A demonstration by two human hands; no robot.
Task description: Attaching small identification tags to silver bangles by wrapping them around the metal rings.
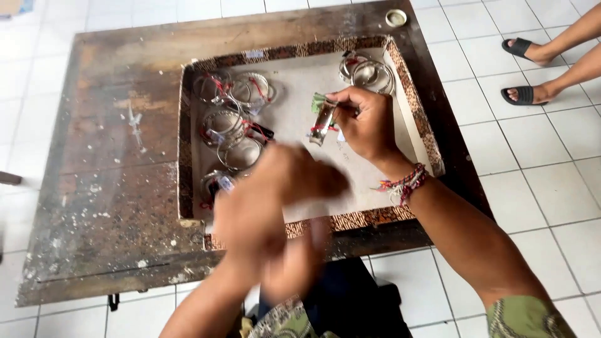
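My right hand is over the shallow cardboard box lid and pinches a silver bangle that has red thread and a small green tag. My left hand is blurred in motion above the lid's near edge; I cannot tell whether it holds anything. A beaded bracelet sits on my right wrist. Several more silver bangles with red threads lie in the lid's left half, and another bunch of bangles lies in its far right corner.
The lid rests on a worn, stained wooden table over white floor tiles. A small round lid sits at the table's far edge. Another person's feet in black sandals stand at the right.
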